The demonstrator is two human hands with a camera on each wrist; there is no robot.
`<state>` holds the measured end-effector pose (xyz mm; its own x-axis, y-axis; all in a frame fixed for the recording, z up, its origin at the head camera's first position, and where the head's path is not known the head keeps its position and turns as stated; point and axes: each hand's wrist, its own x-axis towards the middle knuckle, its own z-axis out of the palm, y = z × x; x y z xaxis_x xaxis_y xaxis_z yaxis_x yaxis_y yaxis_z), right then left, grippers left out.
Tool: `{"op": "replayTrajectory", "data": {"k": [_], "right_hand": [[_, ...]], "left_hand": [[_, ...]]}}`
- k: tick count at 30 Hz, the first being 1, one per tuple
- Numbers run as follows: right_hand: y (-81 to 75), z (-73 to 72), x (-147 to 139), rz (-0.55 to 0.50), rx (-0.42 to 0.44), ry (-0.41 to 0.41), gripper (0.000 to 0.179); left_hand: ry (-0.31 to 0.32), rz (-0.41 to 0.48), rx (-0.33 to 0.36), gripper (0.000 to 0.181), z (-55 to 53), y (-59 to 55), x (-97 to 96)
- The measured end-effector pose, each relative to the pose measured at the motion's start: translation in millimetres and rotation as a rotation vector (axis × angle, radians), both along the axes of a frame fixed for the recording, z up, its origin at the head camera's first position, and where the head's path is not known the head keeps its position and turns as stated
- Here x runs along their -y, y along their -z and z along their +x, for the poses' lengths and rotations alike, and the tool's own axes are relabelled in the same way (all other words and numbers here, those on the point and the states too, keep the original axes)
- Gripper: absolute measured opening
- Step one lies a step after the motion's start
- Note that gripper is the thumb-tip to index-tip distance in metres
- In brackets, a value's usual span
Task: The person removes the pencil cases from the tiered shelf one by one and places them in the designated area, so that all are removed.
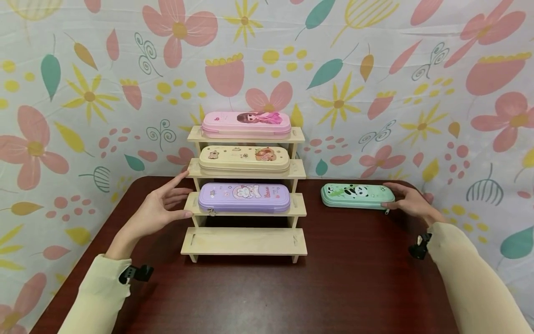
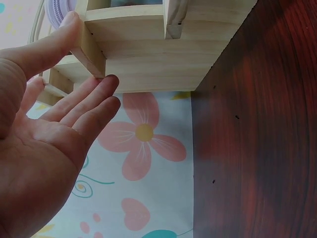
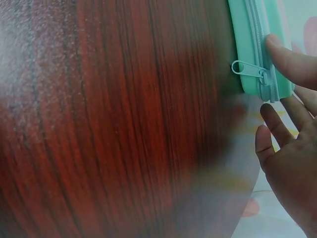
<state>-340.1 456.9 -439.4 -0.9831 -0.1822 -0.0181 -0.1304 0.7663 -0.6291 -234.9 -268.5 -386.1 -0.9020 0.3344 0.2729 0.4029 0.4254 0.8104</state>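
Observation:
At the right end of a mint-green zip pencil case (image 1: 358,195) with a panda print, my right hand (image 1: 410,202) pinches it between thumb and fingers. The right wrist view shows the thumb on the case's side (image 3: 287,87) by the zipper, the fingers round its end. My left hand (image 1: 160,208) touches the left side of a pale wooden tiered stand (image 1: 244,242), fingers extended and thumb apart. On its tiers lie a pink pencil case (image 1: 225,125), a cream one (image 1: 238,160) and a purple one (image 1: 217,197), from top down. The lowest tier is bare wood.
Everything stands on a dark red-brown wood-grain table (image 1: 354,278). Behind it hangs a white cloth (image 1: 283,14) printed with flowers and leaves. Each wrist carries a small black camera mount, the left one (image 1: 135,273) and the right one (image 1: 419,246).

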Motion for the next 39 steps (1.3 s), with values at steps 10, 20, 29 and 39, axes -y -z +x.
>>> {"op": "replayTrajectory", "data": {"k": [10, 20, 29, 39], "right_hand": [[-4.8, 5.7, -6, -0.028, 0.055, 0.020, 0.092], [-22.2, 26.7, -7, 0.037, -0.004, 0.057, 0.086], [-35.5, 46.3, 14, 0.125, -0.109, 0.008, 0.081], [-40.0, 81.8, 65, 0.094, -0.287, -0.110, 0.071]], "left_hand": [[-0.003, 0.004, -0.002, 0.102, -0.7, 0.9, 0.5], [-0.001, -0.004, -0.001, 0.103, -1.0, -0.1, -0.2], [0.004, -0.008, -0.016, 0.102, -1.4, 1.0, 0.6], [0.007, -0.008, -0.020, 0.102, -0.9, 2.1, 0.7]]}}
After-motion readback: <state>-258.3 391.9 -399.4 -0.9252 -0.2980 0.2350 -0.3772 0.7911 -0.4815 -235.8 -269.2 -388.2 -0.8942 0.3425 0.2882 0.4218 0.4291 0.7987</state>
